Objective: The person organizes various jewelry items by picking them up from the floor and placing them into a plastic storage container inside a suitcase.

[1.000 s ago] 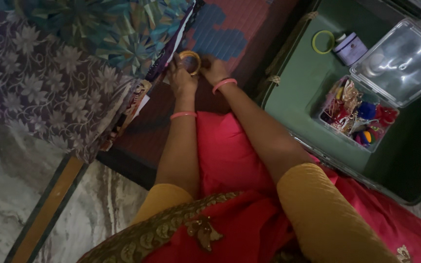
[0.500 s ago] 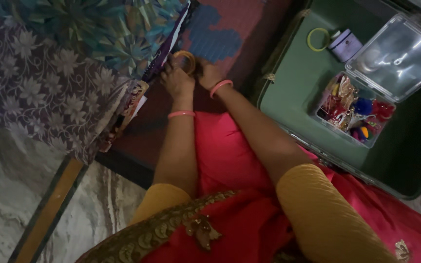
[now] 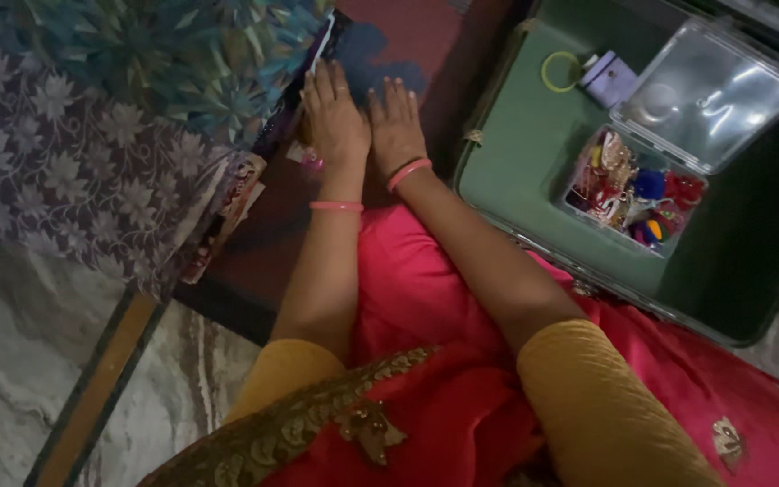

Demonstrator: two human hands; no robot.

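My left hand (image 3: 334,117) and my right hand (image 3: 396,126) lie flat, palms down, side by side on a dark red and blue mat (image 3: 407,36). Fingers are stretched out and nothing shows in either hand. Each wrist wears a pink bangle (image 3: 336,206). A small pink object (image 3: 312,163) peeks out by the left hand's heel. The golden bangle from the earlier frames is out of sight. The left hand touches the edge of a stack of folded floral fabrics (image 3: 164,81).
An open green suitcase (image 3: 516,171) lies at the right, holding a clear plastic box (image 3: 633,194) of colourful trinkets with its lid (image 3: 710,95) raised, a yellow-green ring (image 3: 559,71) and a small pale jar (image 3: 608,78). Marble floor (image 3: 11,361) shows at lower left.
Both hands were pinching a golden bangle; now they lie flat on the mat and the bangle is hidden. The view has shifted slightly, so everything sits further left.
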